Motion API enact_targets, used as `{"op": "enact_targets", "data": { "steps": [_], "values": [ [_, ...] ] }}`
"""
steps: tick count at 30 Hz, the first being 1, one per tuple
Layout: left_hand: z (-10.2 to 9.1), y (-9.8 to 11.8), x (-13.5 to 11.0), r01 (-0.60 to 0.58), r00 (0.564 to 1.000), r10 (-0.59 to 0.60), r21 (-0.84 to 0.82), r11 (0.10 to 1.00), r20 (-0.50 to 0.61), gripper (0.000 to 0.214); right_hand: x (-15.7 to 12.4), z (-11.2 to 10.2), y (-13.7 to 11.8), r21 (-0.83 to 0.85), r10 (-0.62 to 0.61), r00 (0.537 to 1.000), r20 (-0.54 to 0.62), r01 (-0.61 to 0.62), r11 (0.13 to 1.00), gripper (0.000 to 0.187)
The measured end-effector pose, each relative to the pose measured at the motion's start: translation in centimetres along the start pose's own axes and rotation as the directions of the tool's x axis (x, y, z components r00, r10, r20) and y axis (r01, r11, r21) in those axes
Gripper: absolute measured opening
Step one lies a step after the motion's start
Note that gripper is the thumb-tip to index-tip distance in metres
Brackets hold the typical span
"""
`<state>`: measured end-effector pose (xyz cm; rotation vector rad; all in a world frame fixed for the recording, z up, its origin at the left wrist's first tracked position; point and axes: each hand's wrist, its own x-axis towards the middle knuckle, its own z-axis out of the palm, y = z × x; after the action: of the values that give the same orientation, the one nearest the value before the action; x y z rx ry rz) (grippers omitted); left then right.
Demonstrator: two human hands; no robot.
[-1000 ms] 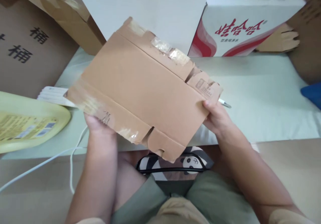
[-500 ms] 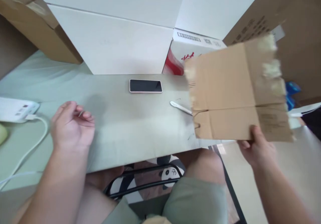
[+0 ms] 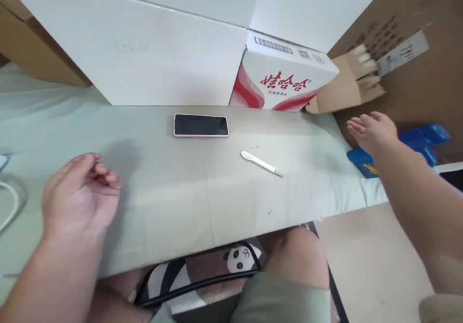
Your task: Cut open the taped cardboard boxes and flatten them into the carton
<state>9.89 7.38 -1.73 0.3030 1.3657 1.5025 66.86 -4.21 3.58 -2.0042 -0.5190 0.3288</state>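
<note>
My right hand [image 3: 374,130] reaches out over the right end of the table, fingers stretched and holding nothing. Just beyond its fingertips, a folded cardboard piece [image 3: 336,89] with torn edges leans between the red-and-white carton and the big brown box. My left hand [image 3: 81,193] rests at the left on the pale green cloth, fingers loosely curled, palm partly showing and nothing visible in it. Between the hands lie a white-handled craft knife [image 3: 260,163], its metal tip toward the lower right, and a phone [image 3: 201,125] with a dark screen.
White boxes [image 3: 173,58] line the back, beside a red-and-white carton [image 3: 282,82]. A large brown box [image 3: 427,87] stands right, with a blue object [image 3: 419,142] partly behind my forearm. Another brown box [image 3: 47,53] and a white cable [image 3: 12,205] are left. Small scraps dot the cloth.
My right hand has moved forward and let go of the cardboard, which now sits at the back right. The craft knife is fully uncovered. The view has shifted; my left hand stays loosely curled.
</note>
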Motion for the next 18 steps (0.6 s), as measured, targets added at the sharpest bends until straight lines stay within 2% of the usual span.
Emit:
{"op": "enact_targets", "data": {
  "steps": [3, 7, 9, 12, 15, 18],
  "values": [
    [0.2, 0.9, 0.0, 0.017, 0.999, -0.018, -0.024, 1.0, -0.033, 0.028, -0.7, 2.6, 0.1, 0.041, 0.071, 0.997, -0.007, -0.071, 0.997, 0.028],
    [-0.5, 2.4, -0.1, 0.049, 0.998, -0.051, -0.064, 0.997, -0.034, 0.037, -5.3, 4.8, 0.0, -0.051, 0.135, 0.988, 0.075, -0.132, 0.99, 0.025],
    [-1.2, 3.1, -0.2, 0.061, 0.998, -0.062, -0.086, 0.994, -0.007, 0.043, -7.9, 5.8, -0.7, -0.109, 0.132, 0.982, 0.134, -0.117, 0.987, 0.022],
    [-2.6, 4.0, -0.5, 0.076, 0.996, -0.069, -0.141, 0.987, 0.058, 0.042, -11.7, 8.7, -2.7, -0.147, 0.053, 0.963, 0.263, -0.015, 0.989, 0.02],
    [-4.1, 4.6, -0.7, 0.037, 0.994, -0.015, -0.197, 0.98, 0.111, 0.029, -15.9, 13.6, -5.6, -0.155, -0.081, 0.893, 0.442, 0.165, 0.974, 0.016],
    [-5.5, 5.1, -0.5, -0.039, 0.982, 0.082, -0.244, 0.969, 0.168, 0.032, -20.8, 19.8, -9.2, -0.104, -0.23, 0.751, 0.619, 0.368, 0.924, 0.016]
  ]
}}
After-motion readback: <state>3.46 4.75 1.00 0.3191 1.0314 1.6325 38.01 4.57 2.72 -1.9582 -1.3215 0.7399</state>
